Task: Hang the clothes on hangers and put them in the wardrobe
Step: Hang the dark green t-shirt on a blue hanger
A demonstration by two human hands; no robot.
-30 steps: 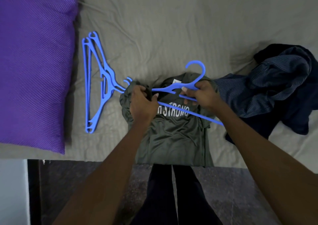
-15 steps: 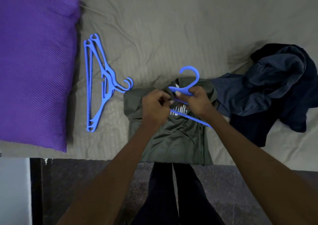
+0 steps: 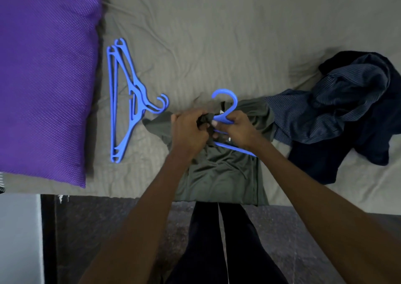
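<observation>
bed, grey sheet | olive T-shirt at near edge | left hand has moved in from the shoulder, pinching collar | right hand clamped on blue hanger, now mostly inside neck | threading half done; spare hangers untouched

shirt print hidden by hands, pillow cropped (left edge)

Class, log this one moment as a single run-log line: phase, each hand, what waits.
phase: fitting hanger into shirt | left hand: grips olive T-shirt collar | right hand: holds blue hanger | waiting: spare hangers, dark clothes
</observation>
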